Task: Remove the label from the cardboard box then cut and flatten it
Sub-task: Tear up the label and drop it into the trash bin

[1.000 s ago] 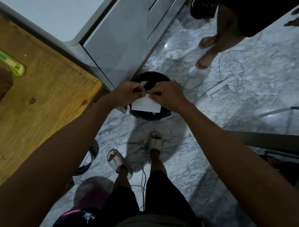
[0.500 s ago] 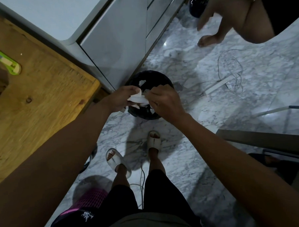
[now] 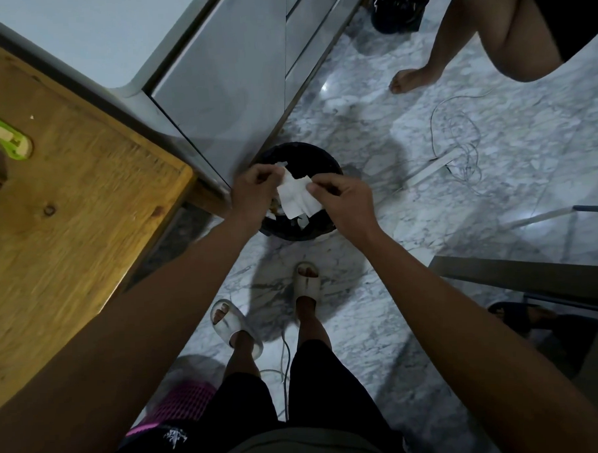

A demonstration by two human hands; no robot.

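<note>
Both hands pinch one white label (image 3: 295,198) — left hand (image 3: 255,190), right hand (image 3: 344,200). It hangs over the black bin (image 3: 325,163). A green knife (image 3: 4,136) lies far left on the table (image 3: 84,208).

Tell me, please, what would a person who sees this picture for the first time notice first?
The eye goes first to the middle, where the left hand and the right hand hold a white piece of paper between them, directly above a black bin on the marble floor. Next comes the bright green utility knife, which lies on the wooden table at the left edge.
</note>
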